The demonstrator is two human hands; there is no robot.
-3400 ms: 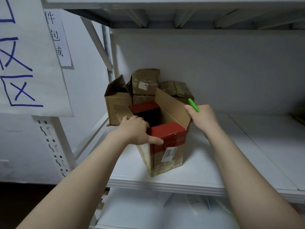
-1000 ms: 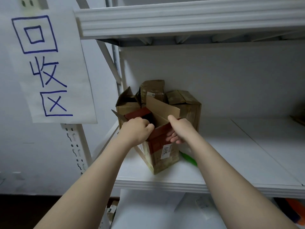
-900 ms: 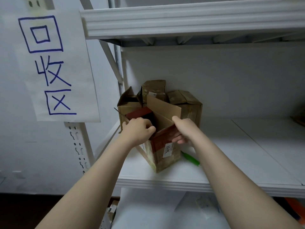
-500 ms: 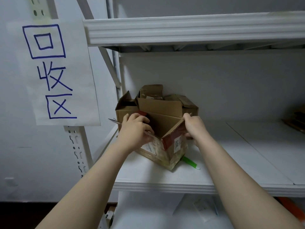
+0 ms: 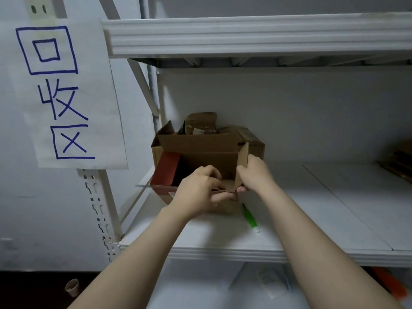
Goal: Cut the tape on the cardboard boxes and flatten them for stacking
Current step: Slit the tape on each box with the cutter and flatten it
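Nearest, low left: one small cup (image 5: 72,287) stands on the dark floor. One white paper sign (image 5: 64,92) bearing three blue hand-drawn characters hangs at the front upright (image 5: 98,208) of the rack.

Middle shelf (image 5: 323,219), near part: one green cutter (image 5: 250,217) lies flat on the white board, just beside the near right corner of the open cardboard box (image 5: 209,160); neither hand touches it.

Two bare hands work on that one box, which sits on the left part of the shelf. The left hand (image 5: 197,194) grips the near wall of the box. Its fingers are curled over the top edge and its thumb is pressed along the outside. The right hand (image 5: 255,175) holds the upright right flap (image 5: 243,161), with the fingers curled round its near edge and the fingertips close to the left thumb. The top of the box is open, its far flap standing up. A red panel (image 5: 167,168) shows inside at the left.

Farther back, three more brown boxes crowd against the rear wall, touching the held box: one open at the left (image 5: 166,132), one perched on top (image 5: 201,122), one at the right (image 5: 253,141).

Far right: a dark, flat stack (image 5: 401,161), too dim to identify.

Above: one white shelf beam (image 5: 245,34).
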